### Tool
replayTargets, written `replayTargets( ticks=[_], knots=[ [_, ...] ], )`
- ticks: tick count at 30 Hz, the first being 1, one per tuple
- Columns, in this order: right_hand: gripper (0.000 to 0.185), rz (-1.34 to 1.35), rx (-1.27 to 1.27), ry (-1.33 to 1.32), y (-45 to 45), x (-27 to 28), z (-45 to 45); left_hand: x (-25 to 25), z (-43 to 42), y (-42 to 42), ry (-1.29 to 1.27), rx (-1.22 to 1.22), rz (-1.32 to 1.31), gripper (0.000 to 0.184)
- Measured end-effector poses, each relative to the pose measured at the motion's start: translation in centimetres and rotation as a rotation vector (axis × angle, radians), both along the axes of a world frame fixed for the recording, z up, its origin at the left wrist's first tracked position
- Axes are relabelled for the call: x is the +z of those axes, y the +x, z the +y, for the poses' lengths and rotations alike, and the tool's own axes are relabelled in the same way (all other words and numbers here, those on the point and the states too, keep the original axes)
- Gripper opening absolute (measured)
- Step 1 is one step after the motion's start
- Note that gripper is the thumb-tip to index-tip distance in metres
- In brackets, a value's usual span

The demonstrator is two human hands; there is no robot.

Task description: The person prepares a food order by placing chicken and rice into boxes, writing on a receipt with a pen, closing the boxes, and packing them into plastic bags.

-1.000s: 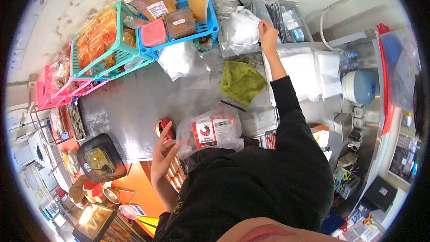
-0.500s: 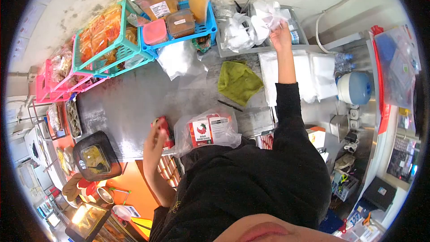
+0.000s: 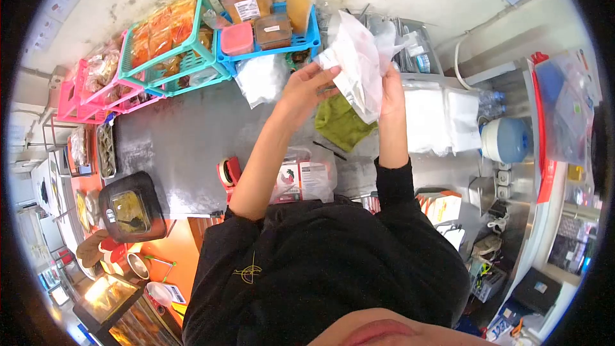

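Note:
A white plastic bag [image 3: 360, 67] hangs between my two hands above the back of the steel counter. My right hand [image 3: 392, 93] is closed on its right side. My left hand [image 3: 307, 90] is at the bag's left edge, fingers partly spread, and whether it grips the plastic is unclear. Below the bag lies a green cloth [image 3: 344, 123], with a black pen [image 3: 329, 150] beside it. Close to my body sits a clear plastic bag with a red and white labelled package [image 3: 301, 179] inside. A red tape dispenser [image 3: 229, 172] stands left of it.
Along the back stand a blue basket [image 3: 269, 49] of containers, a green basket [image 3: 170, 64], pink baskets [image 3: 80, 99] and a grey tray [image 3: 430, 45]. White plastic sheets [image 3: 428, 118] lie to the right. A black container [image 3: 131, 208] sits at the left edge.
My right hand has brought the white bag away from the grey tray, leftward and nearer. My left hand has risen from beside the tape dispenser to the bag.

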State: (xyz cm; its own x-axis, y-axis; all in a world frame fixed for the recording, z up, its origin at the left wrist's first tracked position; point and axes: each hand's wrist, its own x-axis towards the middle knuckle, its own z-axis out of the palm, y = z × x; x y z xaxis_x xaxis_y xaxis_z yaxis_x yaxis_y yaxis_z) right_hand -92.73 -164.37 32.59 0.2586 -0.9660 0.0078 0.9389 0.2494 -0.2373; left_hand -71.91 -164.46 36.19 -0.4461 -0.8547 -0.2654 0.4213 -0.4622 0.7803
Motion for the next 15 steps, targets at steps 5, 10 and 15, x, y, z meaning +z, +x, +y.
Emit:
replayTargets(
  ticks=[5,10,15],
  knots=[
    [0.040,0.465,-0.560,0.257,1.7,1.9,3.1,-0.1,1.2,1.1,-0.092,0.147,0.015,0.011],
    [0.027,1.149,-1.164,-0.028,4.6,4.6,6.2,1.2,2.4,2.5,-0.236,0.284,-0.107,0.015],
    [0.042,1.460,-0.651,-0.372,8.1,6.8,9.0,1.8,3.7,3.0,-0.388,0.210,-0.231,0.016]
  ],
)
